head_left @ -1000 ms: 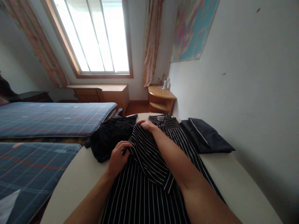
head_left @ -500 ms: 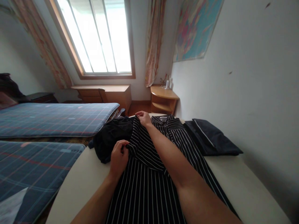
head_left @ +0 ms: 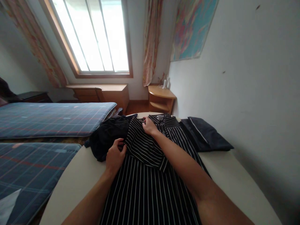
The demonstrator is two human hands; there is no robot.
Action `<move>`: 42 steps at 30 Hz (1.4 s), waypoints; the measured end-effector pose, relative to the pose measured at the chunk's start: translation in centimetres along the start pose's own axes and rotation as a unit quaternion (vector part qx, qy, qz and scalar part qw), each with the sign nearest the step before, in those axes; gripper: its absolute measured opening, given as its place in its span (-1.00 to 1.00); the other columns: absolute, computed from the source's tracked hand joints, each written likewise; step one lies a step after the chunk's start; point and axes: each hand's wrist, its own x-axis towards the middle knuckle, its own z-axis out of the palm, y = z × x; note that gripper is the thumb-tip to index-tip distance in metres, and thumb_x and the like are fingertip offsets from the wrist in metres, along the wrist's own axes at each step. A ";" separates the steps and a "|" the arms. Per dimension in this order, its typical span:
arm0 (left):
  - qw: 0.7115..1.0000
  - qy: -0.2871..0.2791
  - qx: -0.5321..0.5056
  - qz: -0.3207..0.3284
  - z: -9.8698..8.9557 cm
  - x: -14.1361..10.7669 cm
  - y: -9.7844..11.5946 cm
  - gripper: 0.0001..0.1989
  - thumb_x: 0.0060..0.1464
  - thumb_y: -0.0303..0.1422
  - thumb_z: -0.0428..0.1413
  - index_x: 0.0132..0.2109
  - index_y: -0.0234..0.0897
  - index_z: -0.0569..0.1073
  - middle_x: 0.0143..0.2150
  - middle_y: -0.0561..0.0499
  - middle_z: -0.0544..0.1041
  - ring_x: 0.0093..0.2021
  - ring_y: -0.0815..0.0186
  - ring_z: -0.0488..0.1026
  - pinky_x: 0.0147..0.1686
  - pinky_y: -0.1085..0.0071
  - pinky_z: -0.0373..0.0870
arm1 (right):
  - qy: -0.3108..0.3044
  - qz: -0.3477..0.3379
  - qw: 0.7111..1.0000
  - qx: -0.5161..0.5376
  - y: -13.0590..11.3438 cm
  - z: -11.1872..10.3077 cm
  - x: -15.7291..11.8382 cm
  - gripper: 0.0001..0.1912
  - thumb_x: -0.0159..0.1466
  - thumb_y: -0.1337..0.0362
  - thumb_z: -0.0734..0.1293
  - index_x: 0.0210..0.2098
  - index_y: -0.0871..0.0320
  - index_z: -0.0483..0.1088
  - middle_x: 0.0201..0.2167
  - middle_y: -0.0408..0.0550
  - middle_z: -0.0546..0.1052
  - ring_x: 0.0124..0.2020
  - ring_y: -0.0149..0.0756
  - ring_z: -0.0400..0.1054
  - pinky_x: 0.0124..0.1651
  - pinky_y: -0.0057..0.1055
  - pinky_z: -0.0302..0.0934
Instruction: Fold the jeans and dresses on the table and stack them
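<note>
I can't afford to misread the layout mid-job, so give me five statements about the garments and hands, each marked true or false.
1. The striped garment lies on the table. True.
2. The crumpled black garment lies on a mattress. False: the crumpled black garment is on the table, left of the striped garment.
3. A striped sleeve lies across the front of the striped garment. True.
4. The left hand is farther from the camera than the right hand. False: the right hand is farther, near the collar.
5. The folded dark garment is to the right of the striped garment. True.
</note>
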 end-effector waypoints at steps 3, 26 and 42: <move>1.000 0.003 -0.008 -0.009 0.0 0.1 -0.1 -0.73 0.16 -0.30 0.14 0.02 -0.18 0.43 -0.18 0.01 0.61 -0.26 0.22 0.57 -0.20 0.34 0.42 | -0.018 0.001 0.999 -0.050 1.6 -2.7 -2.5 -0.65 0.35 0.32 0.22 0.11 0.14 0.38 -0.02 0.05 0.58 -0.01 -0.18 0.46 0.07 -0.32 0.24; 1.000 0.017 0.023 0.007 0.3 0.0 -0.3 -0.75 0.14 -0.26 0.10 -0.04 -0.19 0.45 -0.16 -0.05 0.61 -0.21 0.15 0.57 -0.12 0.26 0.46 | -0.045 -0.056 0.985 -0.158 7.3 -9.4 -12.7 -0.77 0.36 0.15 0.30 -0.19 0.08 0.57 -0.15 0.01 0.60 -0.08 -0.20 0.43 -0.02 -0.36 0.21; 0.905 -0.218 0.075 0.359 2.1 -4.0 7.3 -0.47 0.28 -0.21 0.07 0.35 -0.10 0.28 0.43 -0.09 0.21 0.43 0.07 0.10 0.35 0.04 0.14 | 0.051 -0.004 0.999 -0.007 10.3 -10.0 -16.7 -0.70 0.15 0.37 0.31 -0.10 0.08 0.39 -0.47 -0.22 0.51 -0.44 -0.34 0.40 -0.33 -0.44 0.16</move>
